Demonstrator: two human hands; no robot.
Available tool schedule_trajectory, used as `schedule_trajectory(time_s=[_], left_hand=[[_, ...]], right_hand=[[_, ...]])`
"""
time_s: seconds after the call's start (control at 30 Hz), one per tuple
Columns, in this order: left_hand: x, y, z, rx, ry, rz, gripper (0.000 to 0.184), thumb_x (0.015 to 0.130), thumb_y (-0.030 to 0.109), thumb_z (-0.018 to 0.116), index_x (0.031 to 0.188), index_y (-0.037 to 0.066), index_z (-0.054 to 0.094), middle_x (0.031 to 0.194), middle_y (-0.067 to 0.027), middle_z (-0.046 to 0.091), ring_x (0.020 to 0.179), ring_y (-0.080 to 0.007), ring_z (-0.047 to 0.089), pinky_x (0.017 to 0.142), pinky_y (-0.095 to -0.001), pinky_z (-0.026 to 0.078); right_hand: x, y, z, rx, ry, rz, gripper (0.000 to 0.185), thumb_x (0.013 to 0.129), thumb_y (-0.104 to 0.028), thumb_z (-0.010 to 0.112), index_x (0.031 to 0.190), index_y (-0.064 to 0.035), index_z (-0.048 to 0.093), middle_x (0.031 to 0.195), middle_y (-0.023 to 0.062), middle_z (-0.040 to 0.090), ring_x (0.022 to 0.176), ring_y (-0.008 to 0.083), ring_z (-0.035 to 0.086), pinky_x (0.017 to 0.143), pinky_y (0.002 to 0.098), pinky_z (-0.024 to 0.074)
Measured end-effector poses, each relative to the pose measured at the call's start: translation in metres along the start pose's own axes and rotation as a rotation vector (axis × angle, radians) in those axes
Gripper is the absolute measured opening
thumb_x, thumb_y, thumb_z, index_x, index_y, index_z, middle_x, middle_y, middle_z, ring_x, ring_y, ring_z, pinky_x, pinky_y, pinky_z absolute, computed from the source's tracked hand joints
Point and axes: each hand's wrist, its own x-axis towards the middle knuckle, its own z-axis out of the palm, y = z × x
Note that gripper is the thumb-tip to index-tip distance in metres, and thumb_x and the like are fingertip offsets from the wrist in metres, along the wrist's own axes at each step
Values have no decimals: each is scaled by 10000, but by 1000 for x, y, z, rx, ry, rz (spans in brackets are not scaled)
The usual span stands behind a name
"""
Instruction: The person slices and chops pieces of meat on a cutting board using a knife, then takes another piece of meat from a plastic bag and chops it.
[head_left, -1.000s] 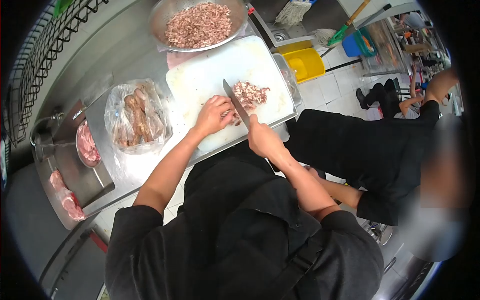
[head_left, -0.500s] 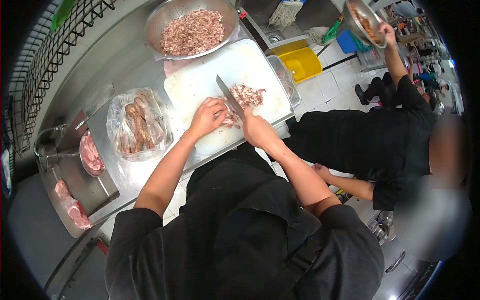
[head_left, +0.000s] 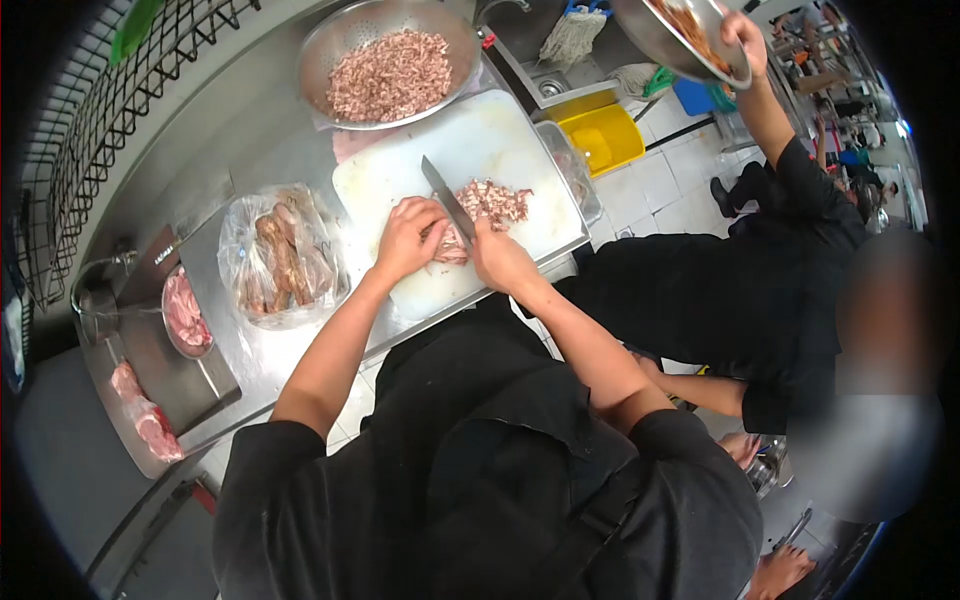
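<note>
A white cutting board [head_left: 525, 150] lies in front of me. My right hand [head_left: 503, 262] is closed round the handle of a kitchen knife [head_left: 441, 189], whose blade points away from me and slightly left. The fingers of my left hand [head_left: 411, 236] are curled and pressed onto strips of meat [head_left: 452, 250], just left of the blade; my hand partly hides them. To the right of the blade sits a small heap of diced meat [head_left: 497, 203]. Beyond the board, a metal colander [head_left: 318, 75] holds a large mound of diced meat [head_left: 390, 77].
A plastic bag [head_left: 283, 256] of long brown meat pieces lies left of the board. Farther left are a bowl [head_left: 187, 312] of raw meat and a wrapped piece of meat [head_left: 146, 413]. At right, a co-worker [head_left: 700, 295] holds up a metal bowl [head_left: 680, 45]. A yellow bucket [head_left: 610, 138] stands beyond.
The knife and my right hand have shifted slightly left, toward my left hand. The co-worker's raised bowl has moved left, over the sink side. Another person's hand has appeared at bottom right.
</note>
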Motion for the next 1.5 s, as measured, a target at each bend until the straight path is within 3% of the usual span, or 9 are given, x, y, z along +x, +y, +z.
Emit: schedule_trajectory(time_s=[0.07, 0.23, 0.33, 0.5, 0.67, 0.87, 1.03, 1.23, 1.5], left_hand=[[7, -1, 2, 6, 88, -137, 287, 875, 254, 718, 1083, 57, 719, 1210, -129, 667, 1184, -334, 560, 1030, -455, 425], [-6, 15, 8, 90, 0, -44, 366, 863, 310, 738, 1133, 68, 692, 1234, -118, 632, 1206, -339, 532, 1022, -462, 398], [-9, 16, 14, 138, -48, -49, 339, 856, 315, 747, 1095, 79, 705, 1217, -86, 636, 1192, -311, 540, 1001, -472, 394], [-17, 6, 23, 124, 112, 49, 176, 846, 250, 758, 943, 104, 745, 1125, -37, 667, 1129, -261, 576, 941, -434, 421], [-33, 13, 15, 42, 115, -33, 143, 856, 236, 750, 916, 107, 755, 1109, -37, 678, 1128, -254, 584, 956, -415, 429], [-12, 10, 2, -3, 157, -65, 293, 854, 257, 746, 1078, 70, 726, 1148, -83, 670, 1159, -312, 584, 1006, -434, 422], [-9, -7, 3, -54, -101, -45, 433, 798, 258, 756, 1156, 24, 689, 1219, -139, 669, 1161, -358, 578, 1019, -462, 434], [-8, -5, 4, -211, -39, -97, 351, 835, 214, 707, 1136, 38, 670, 1194, -137, 655, 1148, -357, 557, 1027, -431, 443], [-7, -1, -2, -94, -138, 12, 284, 834, 160, 699, 1092, 46, 668, 1205, -137, 639, 1167, -332, 568, 1000, -418, 477]], right_hand=[[-4, 1, -5, -13, -1, 8, 253, 925, -76, 483, 1147, 38, 444, 871, 369, 665, 840, 536, 667, 769, 617, 514], [-4, 2, 0, 28, -22, 13, 285, 961, -147, 506, 1169, 33, 433, 916, 374, 666, 871, 541, 662, 777, 624, 507], [1, 2, -4, 37, -76, 63, 312, 958, -143, 516, 1193, 49, 443, 957, 392, 658, 902, 543, 658, 809, 624, 502], [9, 15, 2, 37, 67, -215, 353, 966, -119, 518, 1251, 72, 432, 972, 403, 651, 934, 532, 660, 837, 606, 500], [-3, 5, -3, -40, -12, -5, 287, 1000, -167, 498, 1175, 47, 420, 876, 357, 665, 830, 535, 655, 742, 627, 499], [-8, 1, -4, -68, -11, 7, 271, 1007, -182, 488, 1168, 22, 410, 858, 348, 668, 826, 530, 658, 740, 629, 496], [-10, 1, -1, -56, 39, 25, 260, 1012, -184, 468, 1183, 5, 413, 815, 349, 662, 793, 537, 653, 720, 630, 492], [-29, -22, -21, -133, 0, 109, 271, 921, -82, 483, 1163, 28, 430, 861, 335, 683, 835, 531, 672, 757, 619, 511], [-70, -57, -30, -130, -153, 213, 289, 883, -34, 484, 1146, 68, 420, 861, 380, 667, 849, 535, 679, 783, 613, 520]])
